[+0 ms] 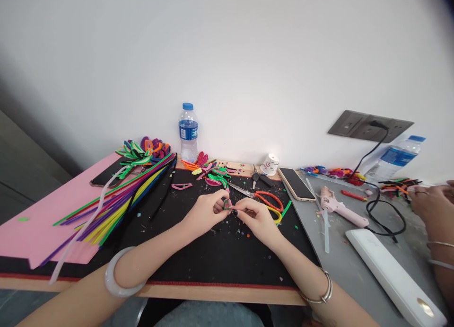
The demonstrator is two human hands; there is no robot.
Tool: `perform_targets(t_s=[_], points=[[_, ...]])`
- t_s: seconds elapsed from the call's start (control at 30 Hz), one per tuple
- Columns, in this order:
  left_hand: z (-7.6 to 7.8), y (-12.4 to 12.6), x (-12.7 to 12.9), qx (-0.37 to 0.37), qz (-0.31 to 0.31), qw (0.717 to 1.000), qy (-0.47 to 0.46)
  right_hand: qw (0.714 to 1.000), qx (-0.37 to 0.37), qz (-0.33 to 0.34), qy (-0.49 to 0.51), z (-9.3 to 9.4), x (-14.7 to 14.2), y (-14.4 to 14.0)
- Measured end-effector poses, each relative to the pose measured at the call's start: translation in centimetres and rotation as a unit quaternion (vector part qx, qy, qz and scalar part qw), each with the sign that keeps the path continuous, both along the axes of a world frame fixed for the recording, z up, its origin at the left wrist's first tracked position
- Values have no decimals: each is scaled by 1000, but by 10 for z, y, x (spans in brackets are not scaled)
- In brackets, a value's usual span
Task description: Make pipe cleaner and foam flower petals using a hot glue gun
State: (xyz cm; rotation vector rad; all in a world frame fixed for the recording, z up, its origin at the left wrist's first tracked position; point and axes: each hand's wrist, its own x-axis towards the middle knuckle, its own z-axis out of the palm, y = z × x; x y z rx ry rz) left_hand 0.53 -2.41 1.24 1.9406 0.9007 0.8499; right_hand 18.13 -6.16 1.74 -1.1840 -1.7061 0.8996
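Pinching a small pink-and-green pipe-cleaner loop point(227, 204) between their fingertips, the left hand point(207, 209) and right hand point(257, 217) nearly meet over the black mat point(213, 263), the loop's long axis roughly upright, its body nearer the left.

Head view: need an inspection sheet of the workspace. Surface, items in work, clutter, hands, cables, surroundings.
Surface: black mat with scattered coloured bits; gray tabletop at right.
Items in work: small pink-and-green piece at the fingertips; scissors beyond the right hand; pipe cleaners lie partly over a pink sheet.
Clutter: water bottle, paper cup, phone.
Hands: left hand pinches the piece; right fingertips meet at its lower edge, exact grip too small to tell.
Cables: black cable loops beside the pink glue gun; black plug in the wall socket.
Surroundings: white wall behind; co-worker's hand at far right.
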Motion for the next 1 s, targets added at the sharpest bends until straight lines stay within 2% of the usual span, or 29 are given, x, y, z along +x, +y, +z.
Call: perform_targets(t_s=[1.0], points=[[2,0,-1,-4,1,1000,1,1000,-12,-3,-1,2,-1,-1]])
